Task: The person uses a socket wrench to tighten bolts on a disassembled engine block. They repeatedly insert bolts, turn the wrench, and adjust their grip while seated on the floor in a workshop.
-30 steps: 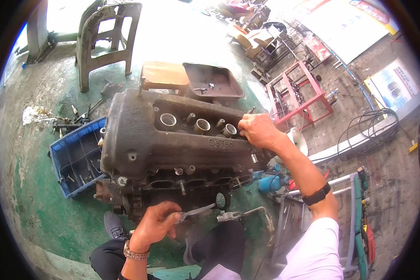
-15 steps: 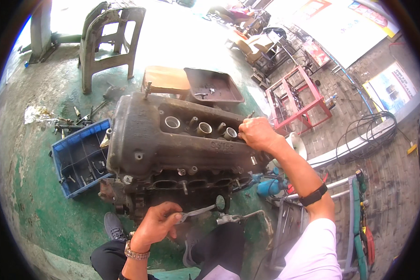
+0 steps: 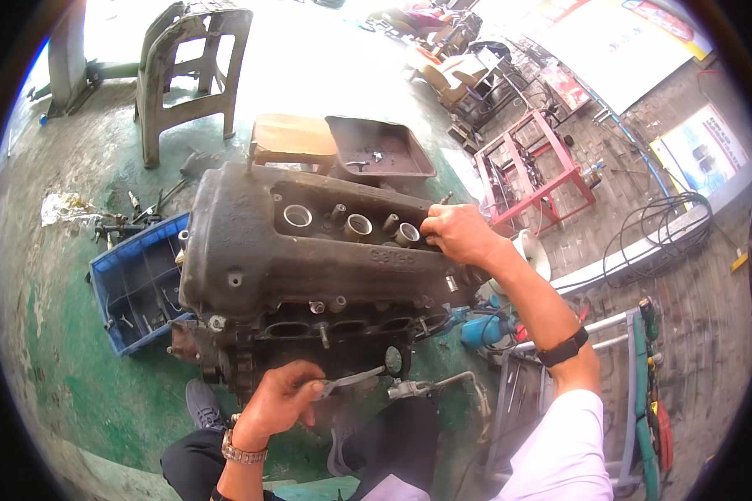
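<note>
Background poster is printed; engine cover bears raised lettering.

A metal-link band and black wristband accompany a pale pink top, dark trousers and grey shoes.

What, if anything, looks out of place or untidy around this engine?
A crumpled, shiny sheet lies on the floor left of the engine like litter, and loose parts lie beside the blue crate rather than in its compartments.
</note>
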A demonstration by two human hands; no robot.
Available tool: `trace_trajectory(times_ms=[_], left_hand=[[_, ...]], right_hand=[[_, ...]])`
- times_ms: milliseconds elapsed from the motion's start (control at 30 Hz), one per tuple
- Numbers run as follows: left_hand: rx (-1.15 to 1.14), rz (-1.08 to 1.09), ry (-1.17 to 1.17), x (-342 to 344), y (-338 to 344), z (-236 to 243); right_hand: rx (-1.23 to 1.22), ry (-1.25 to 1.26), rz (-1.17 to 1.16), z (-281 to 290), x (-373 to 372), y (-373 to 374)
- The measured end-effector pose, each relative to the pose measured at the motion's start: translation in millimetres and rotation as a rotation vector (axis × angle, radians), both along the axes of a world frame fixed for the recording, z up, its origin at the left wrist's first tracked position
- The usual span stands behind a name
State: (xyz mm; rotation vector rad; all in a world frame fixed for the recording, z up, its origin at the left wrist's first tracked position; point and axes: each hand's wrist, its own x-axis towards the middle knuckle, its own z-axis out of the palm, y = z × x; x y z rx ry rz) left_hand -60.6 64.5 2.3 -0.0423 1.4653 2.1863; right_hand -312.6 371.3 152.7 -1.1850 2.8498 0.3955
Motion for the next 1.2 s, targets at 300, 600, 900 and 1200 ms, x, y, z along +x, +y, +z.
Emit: trace_trajectory(times_ms=[300,600,900,1200], left_hand=[[0.043,0.001,-0.014,-0.7,-0.9,-4.4],[0.028,0.002,-0.003,-1.0,-3.3,-3.5],[0.019,0.002,-0.008,-0.8,-1.0,-1.4],[0.040,0.004,-0.013,-2.1,0.2,-3.6]], right_hand=[[0.051,0.048,0.006,-0.1,1.1,-3.7],[0.037,0.053,-0.019,-0.8,1.0,-1.7],[-0.069,0.003,0.018,2.4,1.2,2.8],[-0.013,0.027,0.047,3.2,1.1,0.0]])
